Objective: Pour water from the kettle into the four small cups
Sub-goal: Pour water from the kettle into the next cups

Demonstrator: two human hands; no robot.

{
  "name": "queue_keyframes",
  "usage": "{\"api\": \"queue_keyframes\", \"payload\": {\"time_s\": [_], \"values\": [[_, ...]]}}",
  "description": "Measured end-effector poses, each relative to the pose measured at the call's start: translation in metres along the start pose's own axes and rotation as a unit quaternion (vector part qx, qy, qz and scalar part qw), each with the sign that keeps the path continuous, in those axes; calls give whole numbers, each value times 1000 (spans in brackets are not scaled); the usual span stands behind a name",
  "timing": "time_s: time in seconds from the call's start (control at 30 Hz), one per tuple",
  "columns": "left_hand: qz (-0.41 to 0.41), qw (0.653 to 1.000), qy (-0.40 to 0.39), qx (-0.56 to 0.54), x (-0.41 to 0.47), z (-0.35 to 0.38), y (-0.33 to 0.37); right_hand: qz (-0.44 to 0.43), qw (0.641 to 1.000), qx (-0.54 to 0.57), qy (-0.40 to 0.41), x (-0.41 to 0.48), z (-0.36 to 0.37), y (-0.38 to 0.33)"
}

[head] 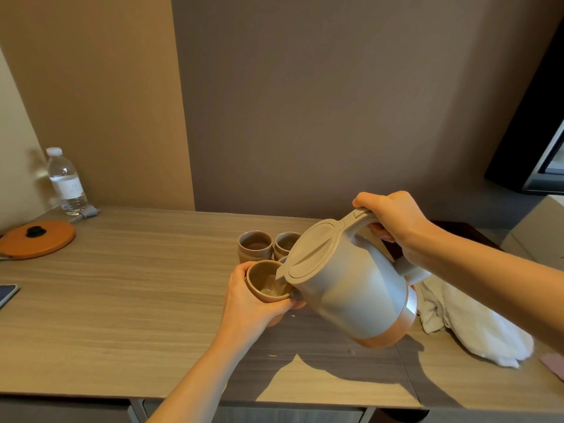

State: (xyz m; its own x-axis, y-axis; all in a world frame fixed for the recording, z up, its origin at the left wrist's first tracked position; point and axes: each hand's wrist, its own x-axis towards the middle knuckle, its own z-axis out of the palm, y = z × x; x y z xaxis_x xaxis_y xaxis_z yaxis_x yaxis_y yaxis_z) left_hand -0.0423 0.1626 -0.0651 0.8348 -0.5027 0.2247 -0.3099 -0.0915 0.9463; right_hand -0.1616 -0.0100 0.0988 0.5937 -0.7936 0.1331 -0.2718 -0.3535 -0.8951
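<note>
My right hand (393,221) grips the handle of a grey kettle (351,285) with an orange base band, tilted to the left. Water runs from its spout into a small brown cup (262,279) that my left hand (247,297) holds just above the wooden table (122,300). Behind it stand two more brown cups, one at the left (254,247) and one at the right (285,242). The rim of another cup (283,259) peeks out beside the kettle lid, mostly hidden.
An orange kettle base (36,239) with its plug and cord lies at the table's far left, beside a clear water bottle (65,181). A white cloth (470,322) lies at the right. A phone corner (7,294) shows at the left edge.
</note>
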Motion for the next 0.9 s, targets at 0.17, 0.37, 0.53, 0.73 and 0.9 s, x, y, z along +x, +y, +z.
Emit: {"api": "queue_keyframes", "payload": {"time_s": [0.17, 0.37, 0.53, 0.73, 0.9], "values": [[1, 1000, -1, -2, 0, 0, 0, 2, 1000, 11, -4, 1, -1, 2], [-1, 1000, 6, -7, 1, 0, 3, 15, 999, 46, -2, 1, -4, 8], [-1, 1000, 12, -13, 4, -3, 8, 46, 993, 112, 10, 1, -10, 20], [12, 1000, 19, -13, 11, -7, 17, 55, 987, 145, 27, -2, -16, 24], [17, 999, 16, -26, 17, -8, 25, 55, 980, 186, 43, -1, -22, 26]]}}
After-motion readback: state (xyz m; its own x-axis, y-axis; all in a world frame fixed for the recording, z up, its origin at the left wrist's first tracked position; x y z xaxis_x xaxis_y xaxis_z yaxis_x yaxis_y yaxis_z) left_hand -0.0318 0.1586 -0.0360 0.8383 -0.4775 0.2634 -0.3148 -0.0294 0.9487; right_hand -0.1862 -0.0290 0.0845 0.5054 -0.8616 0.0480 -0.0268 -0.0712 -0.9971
